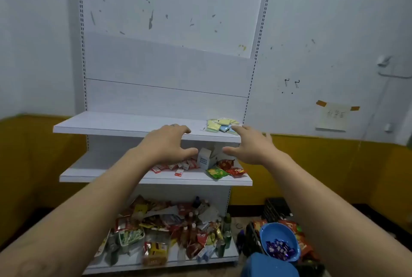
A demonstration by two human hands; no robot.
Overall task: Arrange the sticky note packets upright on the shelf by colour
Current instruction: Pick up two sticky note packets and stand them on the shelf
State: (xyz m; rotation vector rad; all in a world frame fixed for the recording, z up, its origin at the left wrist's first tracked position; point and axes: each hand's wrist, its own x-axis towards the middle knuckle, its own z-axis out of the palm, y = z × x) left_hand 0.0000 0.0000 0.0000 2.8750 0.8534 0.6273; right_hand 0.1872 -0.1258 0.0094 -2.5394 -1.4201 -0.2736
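A loose pile of sticky note packets (219, 125), yellow, green and pale blue, lies flat at the right end of the top white shelf (111, 124). My right hand (252, 146) is spread open just below and right of the pile, its fingertips almost at the nearest packet, holding nothing. Over the shelf's front edge near the middle, my left hand (168, 143) hovers with fingers apart and empty. The rest of the top shelf is bare.
The middle shelf (93, 173) holds small red-and-white packets (176, 167), a white box (206, 158) and snack bags (225, 169). Mixed snacks and bottles (174, 227) crowd the bottom shelf. On the floor at right sits a blue bowl (279, 241) of purple sweets.
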